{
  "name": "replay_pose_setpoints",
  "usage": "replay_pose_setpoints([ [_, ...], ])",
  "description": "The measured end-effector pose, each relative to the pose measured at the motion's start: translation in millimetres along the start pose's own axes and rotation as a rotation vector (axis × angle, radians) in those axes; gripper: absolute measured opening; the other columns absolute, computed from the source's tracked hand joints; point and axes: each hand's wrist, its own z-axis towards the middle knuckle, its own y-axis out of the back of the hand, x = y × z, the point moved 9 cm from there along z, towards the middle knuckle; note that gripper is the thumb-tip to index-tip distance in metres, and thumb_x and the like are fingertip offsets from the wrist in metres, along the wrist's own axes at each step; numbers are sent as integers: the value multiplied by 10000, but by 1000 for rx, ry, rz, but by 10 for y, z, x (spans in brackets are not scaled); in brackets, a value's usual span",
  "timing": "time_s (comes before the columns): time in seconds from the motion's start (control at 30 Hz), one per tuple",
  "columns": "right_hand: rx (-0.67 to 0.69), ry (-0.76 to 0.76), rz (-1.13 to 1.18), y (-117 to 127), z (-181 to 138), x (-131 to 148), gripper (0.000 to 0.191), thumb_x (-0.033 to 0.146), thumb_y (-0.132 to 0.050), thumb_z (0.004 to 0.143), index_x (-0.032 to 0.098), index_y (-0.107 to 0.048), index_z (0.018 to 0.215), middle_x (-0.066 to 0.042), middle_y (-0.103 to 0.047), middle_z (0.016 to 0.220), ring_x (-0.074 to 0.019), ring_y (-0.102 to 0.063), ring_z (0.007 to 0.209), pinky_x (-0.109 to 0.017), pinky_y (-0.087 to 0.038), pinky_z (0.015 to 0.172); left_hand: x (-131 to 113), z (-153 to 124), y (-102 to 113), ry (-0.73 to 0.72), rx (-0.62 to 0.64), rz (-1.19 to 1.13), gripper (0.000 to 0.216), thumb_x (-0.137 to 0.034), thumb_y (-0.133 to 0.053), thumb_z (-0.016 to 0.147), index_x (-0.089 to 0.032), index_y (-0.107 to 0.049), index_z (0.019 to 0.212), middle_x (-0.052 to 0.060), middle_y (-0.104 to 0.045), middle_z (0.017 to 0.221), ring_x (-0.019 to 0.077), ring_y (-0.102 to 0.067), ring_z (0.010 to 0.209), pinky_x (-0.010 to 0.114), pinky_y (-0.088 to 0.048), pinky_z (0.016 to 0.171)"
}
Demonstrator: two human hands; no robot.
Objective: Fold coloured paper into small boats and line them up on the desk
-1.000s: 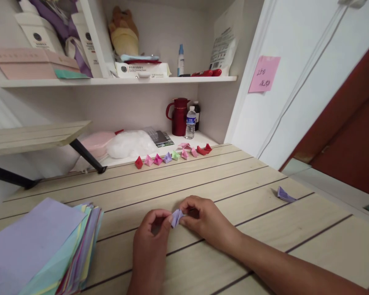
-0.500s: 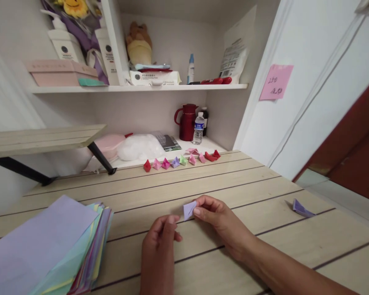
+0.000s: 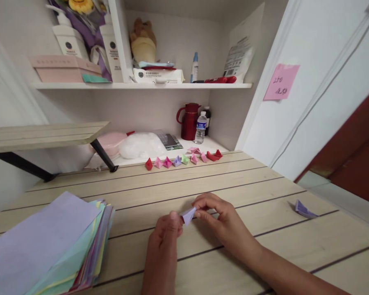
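Pale wooden tabletop (image 3: 147,192) with dark lines, head view, set against a white cupboard (image 3: 229,108). Clock directions are taken from the paper in the hands, twelve o'clock being straight ahead.

At the centre, a small folded purple paper (image 3: 188,216) is held just above the tabletop. Right hand (image 3: 223,217), at four o'clock: thumb and fingers pinched on the paper's right end. Left hand (image 3: 166,237), at seven o'clock: fingers curled in, thumb upright, at the paper's left end; whether they grip it cannot be told.

At nine o'clock lies a fanned stack of coloured sheets (image 3: 49,241), a purple one on top. At three o'clock, well apart from the hands, rests a purple paper boat (image 3: 305,209). Between half past ten and one o'clock, along the far edge, stands a row of small paper boats (image 3: 177,160) in red, pink, purple and green.

Beyond the row at twelve o'clock stand a dark red jug (image 3: 190,121) and, just beside it, a water bottle (image 3: 200,129). At eleven o'clock lies a white bundle (image 3: 141,146). A raised wooden stand (image 3: 46,135) is at ten o'clock. A pink note (image 3: 282,82) is stuck up at half past one.
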Motion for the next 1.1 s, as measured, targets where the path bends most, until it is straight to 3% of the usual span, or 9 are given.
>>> replay_pose_setpoints([
  [0.1, 8, 124, -116, 2, -26, 166, 159, 111, -577, 884, 233, -679, 892, -42, -665, 985, -188, -616, 943, -312, -473, 839, 93, 65, 3, 38, 2, -82, 544, -682, -742, 611, -169, -752, 789, 91, -729, 848, 272, -649, 927, 386, -502, 832],
  [0.23, 10, 197, -230, -12, -56, 277, 204, 78, -546, 885, 234, -674, 912, -50, -675, 1004, -195, -620, 960, -328, -486, 848, 154, 97, 24, 75, -13, -140, 545, -611, -824, 542, -172, -761, 859, 75, -754, 876, 229, -659, 872, 352, -508, 814],
  [0.43, 0, 233, -309, -2, -67, 338, 223, 84, -530, 885, 245, -671, 947, -58, -691, 1012, -211, -628, 946, -361, -492, 845, 77, 24, -66, 116, 73, -158, 389, -475, -839, 595, -166, -778, 825, 82, -776, 932, 200, -656, 932, 283, -481, 844],
  [0.6, -9, 275, -362, -2, -80, 398, 256, 61, -517, 882, 252, -663, 969, -52, -701, 999, -214, -629, 928, -375, -480, 847, 9, -22, -140, 109, 144, -167, 352, -458, -823, 633, -170, -783, 831, 67, -779, 936, 190, -646, 960, 255, -463, 866],
  [0.83, -1, 228, -232, 6, -69, 381, 285, 28, -531, 848, 247, -670, 965, -45, -679, 1003, -209, -614, 974, -366, -489, 886, -34, -17, -149, 136, 179, -205, 320, -395, -852, 622, -148, -783, 813, 69, -777, 907, 168, -644, 914, 245, -468, 863],
  [0.97, 28, 202, -120, -19, -78, 374, 330, 69, -586, 850, 272, -653, 1102, -59, -611, 1165, -212, -564, 1142, -370, -458, 1007, 16, -14, -179, 245, 196, -318, 357, -383, -914, 516, -135, -775, 733, 68, -765, 813, 139, -643, 803, 231, -513, 795],
  [1.1, 40, 185, -87, -42, -93, 377, 457, 106, -651, 814, 293, -586, 1225, -76, -517, 1300, -238, -473, 1276, -402, -411, 1081, 79, -84, -306, 345, 299, -399, 309, -331, -905, 557, -128, -775, 750, 70, -752, 771, 144, -666, 752, 251, -551, 764],
])
